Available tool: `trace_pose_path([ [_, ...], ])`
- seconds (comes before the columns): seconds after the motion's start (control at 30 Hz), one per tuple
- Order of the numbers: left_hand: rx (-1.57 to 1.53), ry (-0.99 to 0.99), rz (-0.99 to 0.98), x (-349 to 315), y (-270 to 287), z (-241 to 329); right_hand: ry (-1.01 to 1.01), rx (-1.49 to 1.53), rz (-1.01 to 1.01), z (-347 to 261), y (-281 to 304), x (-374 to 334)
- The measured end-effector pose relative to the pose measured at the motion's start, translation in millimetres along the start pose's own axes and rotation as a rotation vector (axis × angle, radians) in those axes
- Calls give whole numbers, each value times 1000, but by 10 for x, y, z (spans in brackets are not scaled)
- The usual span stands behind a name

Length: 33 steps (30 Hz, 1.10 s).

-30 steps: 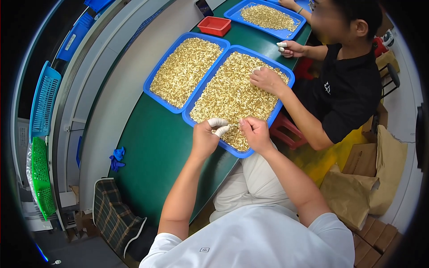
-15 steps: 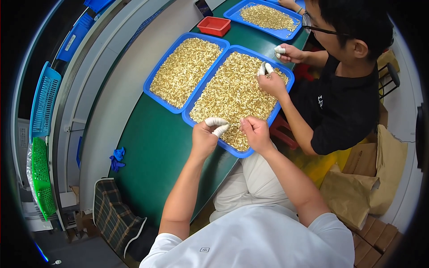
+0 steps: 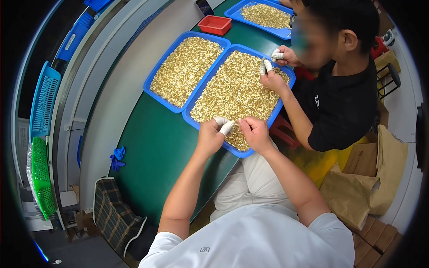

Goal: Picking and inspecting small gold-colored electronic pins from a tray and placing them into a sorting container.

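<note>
Over the near end of a blue tray (image 3: 189, 117) heaped with small gold-coloured metal pieces (image 3: 241, 91), my two hands meet almost tip to tip. White covers wrap the thumb and forefinger of my left hand (image 3: 213, 135), which are closed in a pinch. My right hand (image 3: 256, 135) has bare fingers, also pinched, just right of the left fingertips. Whatever sits between the fingertips is too small to make out. The pieces directly below are partly hidden by my hands.
A second blue tray (image 3: 149, 87) of similar pieces adjoins on the left, with a red bin (image 3: 215, 25) beyond. A third blue tray (image 3: 286, 32) lies far right. A co-worker's hands (image 3: 275, 81) work over my tray's right edge. Blue gloves (image 3: 117, 158) lie on the green table (image 3: 154, 134).
My left hand has shifted slightly right, closing the gap to my right hand; the thin strip seen between them no longer shows. The co-worker's head and hands have moved, the hands now closer together.
</note>
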<state>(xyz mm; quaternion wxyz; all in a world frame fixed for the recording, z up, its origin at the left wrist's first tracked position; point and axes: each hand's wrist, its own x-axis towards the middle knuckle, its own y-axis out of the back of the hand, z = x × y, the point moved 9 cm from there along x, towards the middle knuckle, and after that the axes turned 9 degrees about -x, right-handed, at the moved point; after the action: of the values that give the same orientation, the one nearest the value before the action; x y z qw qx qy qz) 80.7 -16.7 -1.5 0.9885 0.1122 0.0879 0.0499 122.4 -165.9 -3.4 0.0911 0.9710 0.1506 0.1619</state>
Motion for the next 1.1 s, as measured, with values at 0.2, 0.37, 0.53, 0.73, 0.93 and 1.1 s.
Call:
trace_pose_path([
  [0.2,192,-198,113,28,28,175,-106,156,74,207,33,-67],
  [0.37,646,-354,16,51,-214,105,-99,200,106,211,53,-51],
  [0.53,469,-380,112,63,-91,147,-108,167,81,219,32,-62],
  [0.73,-81,-109,306,64,233,-150,-89,173,99,197,43,-50],
  [0.93,-512,-97,178,6,136,-62,-115,131,17,237,5,-68],
  [1.1,-465,-80,122,-17,88,28,-76,134,73,181,27,-49],
])
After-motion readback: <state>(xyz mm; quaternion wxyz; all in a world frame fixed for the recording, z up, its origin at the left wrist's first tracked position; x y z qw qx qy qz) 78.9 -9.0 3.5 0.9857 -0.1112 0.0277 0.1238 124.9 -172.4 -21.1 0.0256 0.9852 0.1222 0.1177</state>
